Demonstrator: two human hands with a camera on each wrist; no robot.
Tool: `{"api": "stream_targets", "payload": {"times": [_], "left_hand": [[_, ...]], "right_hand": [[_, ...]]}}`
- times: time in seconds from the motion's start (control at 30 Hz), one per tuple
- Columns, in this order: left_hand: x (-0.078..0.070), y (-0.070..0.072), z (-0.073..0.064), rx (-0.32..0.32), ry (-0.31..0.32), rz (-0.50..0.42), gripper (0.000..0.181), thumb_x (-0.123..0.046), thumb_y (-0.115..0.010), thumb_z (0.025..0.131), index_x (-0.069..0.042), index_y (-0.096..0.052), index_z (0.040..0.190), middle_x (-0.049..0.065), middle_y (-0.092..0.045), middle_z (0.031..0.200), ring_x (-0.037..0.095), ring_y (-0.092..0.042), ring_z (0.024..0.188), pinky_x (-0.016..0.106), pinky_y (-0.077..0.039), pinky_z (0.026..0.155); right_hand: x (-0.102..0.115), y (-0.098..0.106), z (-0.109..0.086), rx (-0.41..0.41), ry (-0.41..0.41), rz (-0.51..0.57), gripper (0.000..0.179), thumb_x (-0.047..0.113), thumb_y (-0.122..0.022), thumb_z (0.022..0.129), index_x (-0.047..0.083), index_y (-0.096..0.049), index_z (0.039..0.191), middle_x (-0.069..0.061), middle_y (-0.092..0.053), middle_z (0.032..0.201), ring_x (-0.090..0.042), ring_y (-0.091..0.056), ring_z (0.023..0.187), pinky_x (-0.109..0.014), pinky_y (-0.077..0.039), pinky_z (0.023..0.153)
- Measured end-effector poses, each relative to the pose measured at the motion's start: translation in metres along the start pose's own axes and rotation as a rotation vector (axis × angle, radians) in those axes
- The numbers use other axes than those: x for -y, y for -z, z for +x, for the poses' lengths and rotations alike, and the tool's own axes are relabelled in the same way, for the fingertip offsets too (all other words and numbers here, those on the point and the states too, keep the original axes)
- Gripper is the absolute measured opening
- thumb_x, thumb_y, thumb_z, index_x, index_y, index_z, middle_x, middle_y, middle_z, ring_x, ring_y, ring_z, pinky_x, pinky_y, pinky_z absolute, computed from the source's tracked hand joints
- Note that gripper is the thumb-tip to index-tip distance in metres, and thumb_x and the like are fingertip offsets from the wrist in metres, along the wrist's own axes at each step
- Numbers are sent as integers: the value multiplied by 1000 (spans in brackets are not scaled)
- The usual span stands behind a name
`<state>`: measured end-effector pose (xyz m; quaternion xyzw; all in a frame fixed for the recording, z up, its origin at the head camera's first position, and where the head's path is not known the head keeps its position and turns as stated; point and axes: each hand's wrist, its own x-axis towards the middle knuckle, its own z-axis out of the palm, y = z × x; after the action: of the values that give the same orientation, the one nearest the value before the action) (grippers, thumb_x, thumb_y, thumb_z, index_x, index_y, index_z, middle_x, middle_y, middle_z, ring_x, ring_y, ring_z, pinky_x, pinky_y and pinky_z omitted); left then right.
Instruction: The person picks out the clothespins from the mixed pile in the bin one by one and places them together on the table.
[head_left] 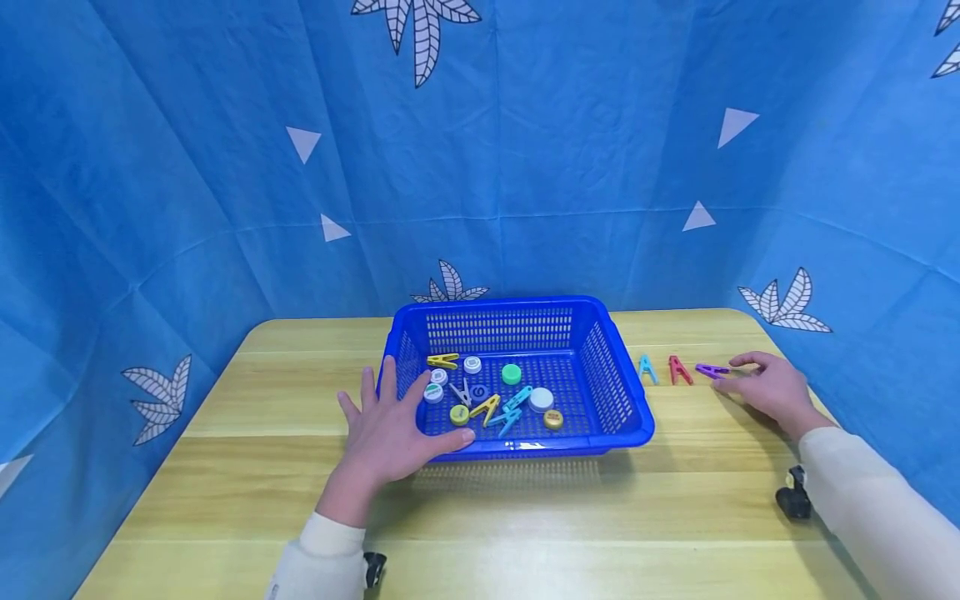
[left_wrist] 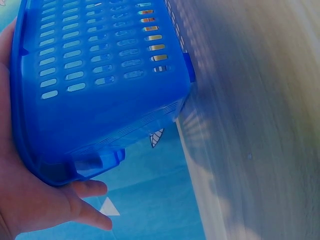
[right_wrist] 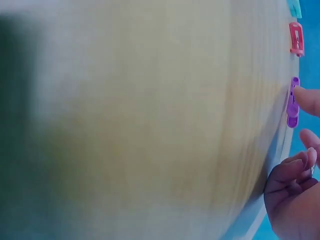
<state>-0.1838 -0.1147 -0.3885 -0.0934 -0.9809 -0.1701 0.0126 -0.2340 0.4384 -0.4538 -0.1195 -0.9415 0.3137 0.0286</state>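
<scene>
A blue plastic basket (head_left: 525,450) stands mid-table, holding yellow, grey and light-blue clothespins (head_left: 517,398) and several bottle caps (head_left: 541,400). My left hand (head_left: 386,433) rests over its front left corner, fingers spread and thumb along the front rim. The left wrist view shows the basket's slotted side (left_wrist: 115,100) with that hand (left_wrist: 35,200) against the rim. On the right, my right hand (head_left: 772,392) is at a purple clothespin (head_left: 711,371) lying on the table. In the right wrist view a fingertip touches the purple clothespin (right_wrist: 293,107); no closed pinch shows.
Left of the purple clothespin, a red clothespin (head_left: 680,370) and a light-blue clothespin (head_left: 647,368) lie in a row beside the basket. The wooden table (head_left: 262,450) ends at a blue patterned cloth (head_left: 525,167) behind and on both sides.
</scene>
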Motion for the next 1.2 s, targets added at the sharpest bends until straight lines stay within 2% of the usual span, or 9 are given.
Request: {"api": "stream_targets", "payload": {"times": [0.13, 0.33, 0.5, 0.97, 1.2], "left_hand": [[0, 0, 0, -4, -1, 5, 122, -99, -46, 62, -21, -40, 155, 26, 1, 163, 53, 12, 144, 75, 18, 99], [0, 0, 1, 0, 6, 6, 122, -99, -46, 62, -20, -40, 155, 25, 0, 163, 53, 12, 144, 75, 17, 99], [1, -1, 1, 4, 12, 11, 123, -99, -46, 62, -21, -39, 156, 25, 0, 164, 53, 12, 144, 74, 18, 99], [1, -1, -1, -1, 11, 8, 122, -99, -45, 62, -21, -40, 155, 25, 1, 164, 52, 12, 144, 75, 18, 99], [1, 0, 1, 4, 16, -2, 122, -99, -46, 62, -21, -39, 156, 23, 2, 164, 51, 14, 144, 74, 18, 100]], "right_hand": [[-4, -1, 6, 17, 18, -16, 71, 52, -76, 85, -3, -61, 127, -27, -55, 112, -40, -48, 97, -47, -41, 75], [-7, -8, 9, -49, 46, -81, 58, 57, -75, 83, 1, -72, 99, -18, -65, 95, -34, -53, 83, -39, -39, 65], [1, -12, 6, -79, 27, -103, 59, 62, -74, 81, 3, -70, 88, -13, -66, 87, -32, -54, 80, -38, -40, 63], [11, -17, 4, -42, 3, -88, 61, 66, -71, 81, 6, -71, 87, -12, -65, 88, -32, -53, 80, -38, -38, 61], [18, -10, 4, -54, -38, -65, 68, 68, -66, 84, 1, -68, 98, -11, -65, 86, -31, -53, 80, -37, -40, 61]]}}
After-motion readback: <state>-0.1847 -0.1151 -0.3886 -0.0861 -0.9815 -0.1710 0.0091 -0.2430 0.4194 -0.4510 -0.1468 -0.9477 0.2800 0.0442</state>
